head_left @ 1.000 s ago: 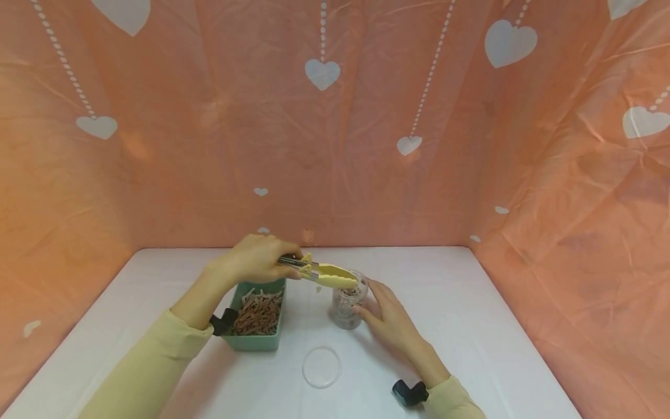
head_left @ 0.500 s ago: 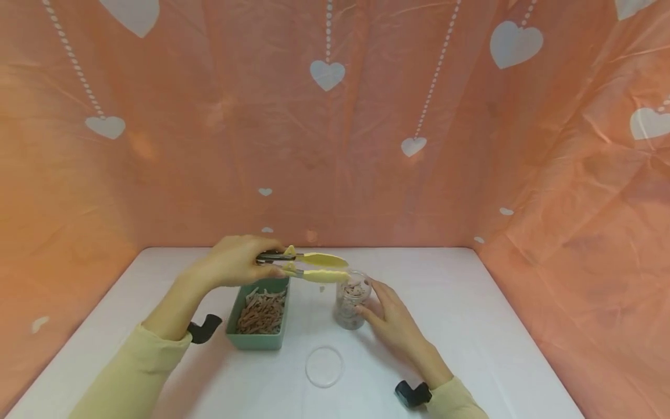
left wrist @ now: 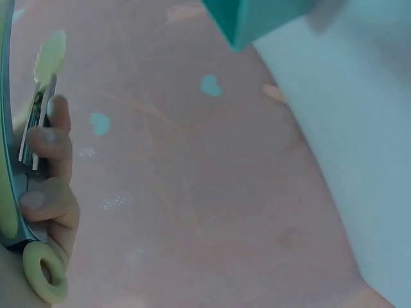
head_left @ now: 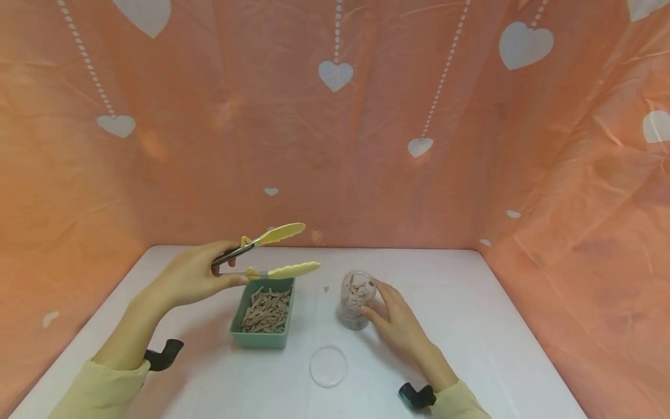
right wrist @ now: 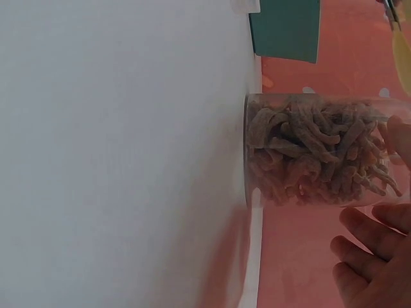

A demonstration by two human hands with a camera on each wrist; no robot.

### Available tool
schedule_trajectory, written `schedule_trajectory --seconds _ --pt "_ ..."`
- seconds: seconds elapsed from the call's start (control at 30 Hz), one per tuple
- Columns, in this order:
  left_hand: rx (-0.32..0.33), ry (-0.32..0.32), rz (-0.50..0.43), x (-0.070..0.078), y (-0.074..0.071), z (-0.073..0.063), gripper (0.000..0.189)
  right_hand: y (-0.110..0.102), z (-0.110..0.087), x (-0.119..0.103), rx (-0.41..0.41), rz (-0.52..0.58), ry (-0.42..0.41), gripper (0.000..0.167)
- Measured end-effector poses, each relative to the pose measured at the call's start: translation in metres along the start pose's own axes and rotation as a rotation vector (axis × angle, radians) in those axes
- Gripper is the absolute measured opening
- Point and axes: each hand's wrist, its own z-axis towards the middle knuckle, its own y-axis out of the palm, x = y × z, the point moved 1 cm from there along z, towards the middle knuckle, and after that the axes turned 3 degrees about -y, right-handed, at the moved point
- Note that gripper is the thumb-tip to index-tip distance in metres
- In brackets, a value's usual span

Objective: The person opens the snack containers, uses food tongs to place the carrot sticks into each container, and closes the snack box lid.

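Observation:
My left hand (head_left: 191,274) grips a pair of tongs (head_left: 294,270) with yellow tips and metal arms; the tips stand apart with nothing between them. They are above the far end of a green rectangular container (head_left: 260,341), which holds a heap of brown, dried, twig-like pieces (head_left: 266,313). To its right an upright clear jar (right wrist: 253,151) is filled most of the way with similar brown pieces (right wrist: 308,147). My right hand (head_left: 400,326) holds the jar near its top, thumb on the near side and fingers behind it. The left wrist view shows fingers (left wrist: 48,199) wrapped around the tongs.
A clear, round lid or ring (head_left: 311,366) lies flat on the white tabletop (head_left: 377,384) in front of the jar. A small light crumb (head_left: 326,289) lies between container and jar. Orange cloth (head_left: 377,192) with pale hearts encloses the table at the back and sides.
The tongs have gone from the jar's mouth leftward to above the green container, and their tips have spread wider. My right hand stays on the jar. The head view has shifted slightly.

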Motion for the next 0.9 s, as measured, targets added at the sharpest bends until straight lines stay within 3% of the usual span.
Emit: schedule_trajectory --seconds 0.27,0.57,0.73,0.9 --pt "0.155 -0.071 -0.036 -0.025 0.017 -0.023 0.080 0.000 0.000 0.000 0.003 -0.002 -0.006 0.070" --pt "0.326 -0.235 -0.128 -0.047 0.036 -0.046 0.087 0.000 0.001 0.001 0.006 -0.015 -0.020 0.071" --pt "0.357 -0.315 -0.151 -0.061 0.047 -0.053 0.089 0.000 0.001 0.002 0.007 -0.016 -0.021 0.071" --pt "0.326 -0.419 -0.155 -0.072 0.054 -0.059 0.085 0.000 0.001 0.002 0.002 -0.016 -0.017 0.072"
